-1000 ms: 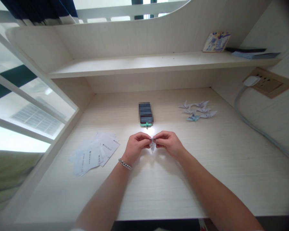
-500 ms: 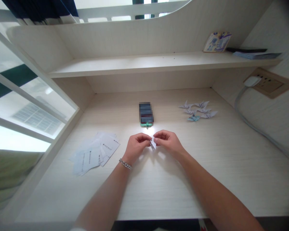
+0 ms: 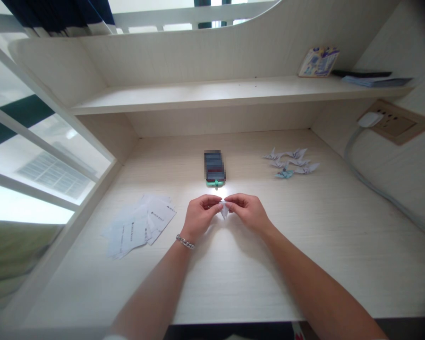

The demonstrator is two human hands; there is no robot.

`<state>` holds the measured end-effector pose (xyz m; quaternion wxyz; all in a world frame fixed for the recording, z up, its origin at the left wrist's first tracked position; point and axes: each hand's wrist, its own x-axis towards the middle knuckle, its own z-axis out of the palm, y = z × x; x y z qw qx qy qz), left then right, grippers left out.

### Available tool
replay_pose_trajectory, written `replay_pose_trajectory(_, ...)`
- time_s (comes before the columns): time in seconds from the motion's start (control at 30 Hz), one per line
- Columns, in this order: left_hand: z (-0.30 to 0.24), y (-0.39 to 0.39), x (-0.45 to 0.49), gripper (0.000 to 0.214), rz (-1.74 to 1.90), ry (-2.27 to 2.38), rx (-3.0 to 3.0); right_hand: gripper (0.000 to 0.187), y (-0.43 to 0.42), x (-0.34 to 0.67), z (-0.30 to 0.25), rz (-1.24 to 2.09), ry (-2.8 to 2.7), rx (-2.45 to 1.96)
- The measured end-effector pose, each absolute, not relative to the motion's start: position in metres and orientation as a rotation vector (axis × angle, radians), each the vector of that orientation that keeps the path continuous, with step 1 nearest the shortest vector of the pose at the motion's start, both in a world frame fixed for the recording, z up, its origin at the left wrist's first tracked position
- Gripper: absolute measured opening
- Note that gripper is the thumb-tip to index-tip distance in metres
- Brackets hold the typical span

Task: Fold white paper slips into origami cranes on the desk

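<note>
My left hand (image 3: 198, 216) and my right hand (image 3: 248, 211) meet over the middle of the pale wooden desk (image 3: 233, 278). Both pinch a small folded piece of white paper (image 3: 224, 210) between thumb and fingertips, just above the desk. A chain bracelet (image 3: 184, 242) sits on my left wrist. A phone (image 3: 214, 168) lies flat a little beyond my fingers. A loose stack of white paper slips (image 3: 140, 225) lies to the left of my left hand.
Several folded paper cranes (image 3: 291, 162) lie at the back right of the desk. A shelf (image 3: 212, 94) runs above, with a small card (image 3: 318, 61) and dark papers at its right end. A wall socket with a white plug (image 3: 370, 119) and cable is at right.
Both hands have shifted slightly and re-pinched the folded paper; its lower tip now points down between the fingers. Nothing else on the desk has moved.
</note>
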<state>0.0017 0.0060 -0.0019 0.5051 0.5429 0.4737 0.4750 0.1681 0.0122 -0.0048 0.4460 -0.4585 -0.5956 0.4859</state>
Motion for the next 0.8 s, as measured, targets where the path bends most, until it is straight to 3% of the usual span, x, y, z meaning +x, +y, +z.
replay_pose_trajectory(0.8, -0.0025, 0.0060, 0.0040, 0.022, 1.153, 1.162, 1.301, 0.013, 0.0110, 0.1647, -0.0060, 1.186, -1.513, -1.193)
